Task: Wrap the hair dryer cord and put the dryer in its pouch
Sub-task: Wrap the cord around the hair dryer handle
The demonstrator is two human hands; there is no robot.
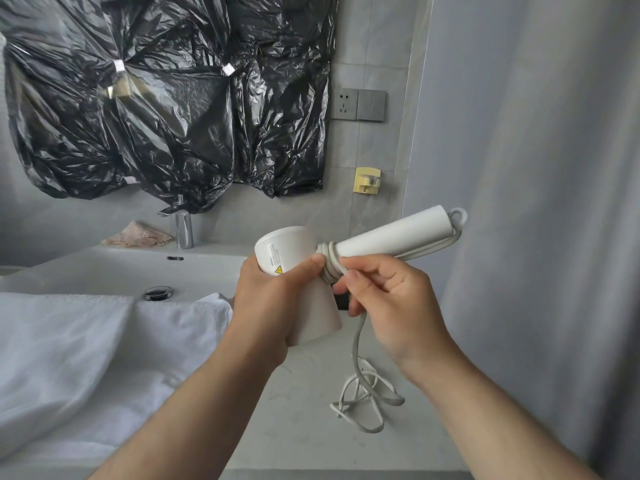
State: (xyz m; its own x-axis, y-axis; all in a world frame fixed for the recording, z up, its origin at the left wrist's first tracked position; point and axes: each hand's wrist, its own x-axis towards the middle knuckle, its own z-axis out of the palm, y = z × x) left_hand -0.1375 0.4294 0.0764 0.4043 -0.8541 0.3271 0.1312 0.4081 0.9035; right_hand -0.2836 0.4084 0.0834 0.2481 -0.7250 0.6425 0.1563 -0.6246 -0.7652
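I hold the hair dryer (287,249) above the worktop (304,410), my left grip (273,303) round its head and my right grip (391,306) just right of it, pinching the cord (356,341). From there the cord drops to a heap on the worktop. The sink (114,271) lies to the left, with a towel (69,341) over its near edge and the tap (183,230) behind it. Bags (156,98) hang above, a socket (344,103) to their right and a hook (367,180) below it. A curtain (536,202) is at far right.

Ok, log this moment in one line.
step: cord wrap | left hand: grips hair dryer | right hand: pinches cord | cord: turns on handle, rest on counter
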